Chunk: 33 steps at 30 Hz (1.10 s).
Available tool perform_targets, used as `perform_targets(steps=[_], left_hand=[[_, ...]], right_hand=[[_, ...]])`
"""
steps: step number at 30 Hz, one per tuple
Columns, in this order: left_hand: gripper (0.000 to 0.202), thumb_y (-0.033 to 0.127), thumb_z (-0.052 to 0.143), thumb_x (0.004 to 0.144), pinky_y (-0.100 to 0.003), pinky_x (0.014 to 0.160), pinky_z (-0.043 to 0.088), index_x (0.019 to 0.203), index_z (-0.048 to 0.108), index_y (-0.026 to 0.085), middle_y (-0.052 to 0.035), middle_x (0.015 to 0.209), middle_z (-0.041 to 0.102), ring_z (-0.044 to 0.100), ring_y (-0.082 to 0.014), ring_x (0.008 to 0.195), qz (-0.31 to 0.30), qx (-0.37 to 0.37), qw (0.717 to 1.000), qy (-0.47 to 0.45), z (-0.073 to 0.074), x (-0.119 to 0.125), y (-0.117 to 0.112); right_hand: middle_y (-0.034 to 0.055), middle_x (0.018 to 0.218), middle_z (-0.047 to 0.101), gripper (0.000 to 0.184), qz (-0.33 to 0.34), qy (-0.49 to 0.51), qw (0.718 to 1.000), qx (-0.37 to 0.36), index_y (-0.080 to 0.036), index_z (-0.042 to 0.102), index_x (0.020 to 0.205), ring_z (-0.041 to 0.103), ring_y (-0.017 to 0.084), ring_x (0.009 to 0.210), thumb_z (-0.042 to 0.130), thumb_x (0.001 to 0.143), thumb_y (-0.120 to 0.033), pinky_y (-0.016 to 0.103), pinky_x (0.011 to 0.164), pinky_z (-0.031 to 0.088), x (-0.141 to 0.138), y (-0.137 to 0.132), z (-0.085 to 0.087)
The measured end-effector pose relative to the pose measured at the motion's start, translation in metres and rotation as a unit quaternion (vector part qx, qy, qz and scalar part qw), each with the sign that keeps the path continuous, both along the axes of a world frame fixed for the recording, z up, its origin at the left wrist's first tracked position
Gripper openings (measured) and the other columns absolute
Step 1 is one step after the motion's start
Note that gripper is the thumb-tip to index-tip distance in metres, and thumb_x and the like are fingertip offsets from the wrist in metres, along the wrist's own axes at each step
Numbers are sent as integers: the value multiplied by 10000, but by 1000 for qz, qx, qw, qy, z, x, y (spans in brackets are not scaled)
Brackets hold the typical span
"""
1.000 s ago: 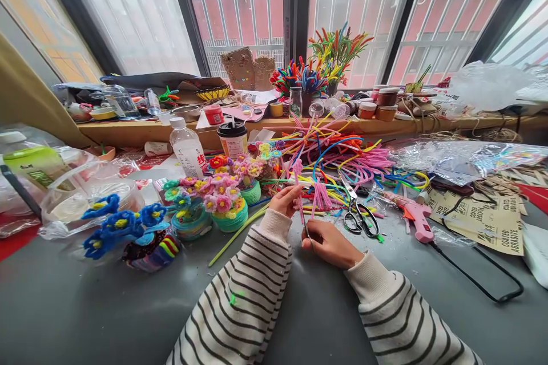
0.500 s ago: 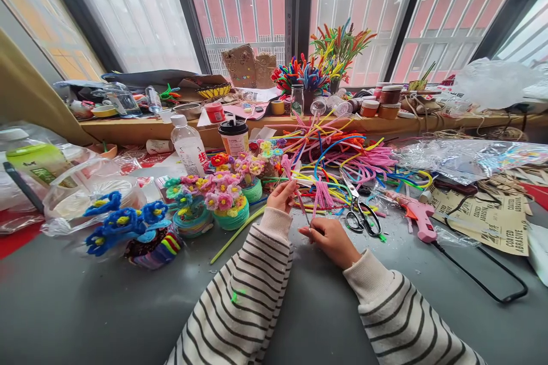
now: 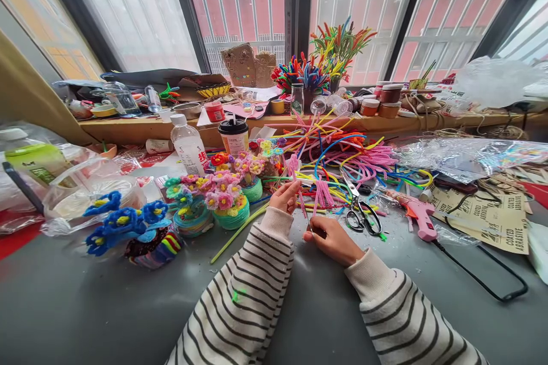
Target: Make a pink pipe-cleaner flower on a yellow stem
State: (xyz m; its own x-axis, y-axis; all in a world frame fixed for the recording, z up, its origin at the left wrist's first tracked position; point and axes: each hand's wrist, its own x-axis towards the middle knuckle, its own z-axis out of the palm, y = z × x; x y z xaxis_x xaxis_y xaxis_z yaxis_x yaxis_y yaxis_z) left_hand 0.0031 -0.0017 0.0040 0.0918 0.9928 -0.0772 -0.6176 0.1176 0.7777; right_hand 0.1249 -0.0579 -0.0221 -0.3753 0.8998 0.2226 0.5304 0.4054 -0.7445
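Observation:
My left hand [image 3: 286,198] is closed, its fingertips pinching a looped pink pipe cleaner [image 3: 293,164] that stands up above them. To its right, my right hand [image 3: 336,240] is also closed, thumb against fingers, around a thin greyish strand [image 3: 307,220] that slants up toward the left hand. Whether this strand is bare wire or part of the pipe cleaner, I cannot tell. A bundle of short pink pipe cleaners [image 3: 324,194] lies just beyond my right hand. Black-handled scissors [image 3: 362,214] rest on the table to its right.
Left of my hands stand pots of pipe cleaner flowers [image 3: 222,197] and a blue bouquet [image 3: 128,219]. Behind are a bottle [image 3: 187,145], a lidded cup [image 3: 234,138] and heaped pipe cleaners [image 3: 342,151]. A pink glue gun [image 3: 422,217] with its cord lies right, by sandpaper sheets [image 3: 496,219].
The looped pink pipe cleaner has shifted slightly right and now stands more upright above my left fingers. My right hand has moved a little to the right.

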Motion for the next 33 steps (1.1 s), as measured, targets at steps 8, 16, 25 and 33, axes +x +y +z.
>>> perform_targets(steps=[8,16,25,33], left_hand=[[264,263,701,431,-114,266,127,585,550,111,80,420,430,252,38,287,-15,-1,1000,8,0,2,0],[296,237,726,374,-109,269,168,573,535,130,55,533,522,306,28,320,28,-24,997,-60,-2,-1,3],[222,219,701,440,-121,293,194,596,570,130,59,514,480,327,18,354,-5,-8,998,-68,-2,-4,3],[226,242,711,437,-144,340,248,598,604,125,44,508,504,358,2,390,-72,-20,997,-12,-3,2,-1]], right_hand=[[-41,460,356,420,-28,-9,999,11,-168,342,459,305,74,452,437,683,-510,204,435,218,-3,1,-1],[-24,453,409,443,-44,-8,998,33,-169,355,434,346,82,451,404,715,-508,213,471,249,-2,2,-3],[-36,470,377,408,-29,21,999,13,-169,365,473,317,75,455,421,697,-505,201,435,233,-1,1,1],[-45,470,340,401,-47,-11,999,11,-176,331,487,303,79,457,466,663,-509,203,442,219,-2,1,1]])
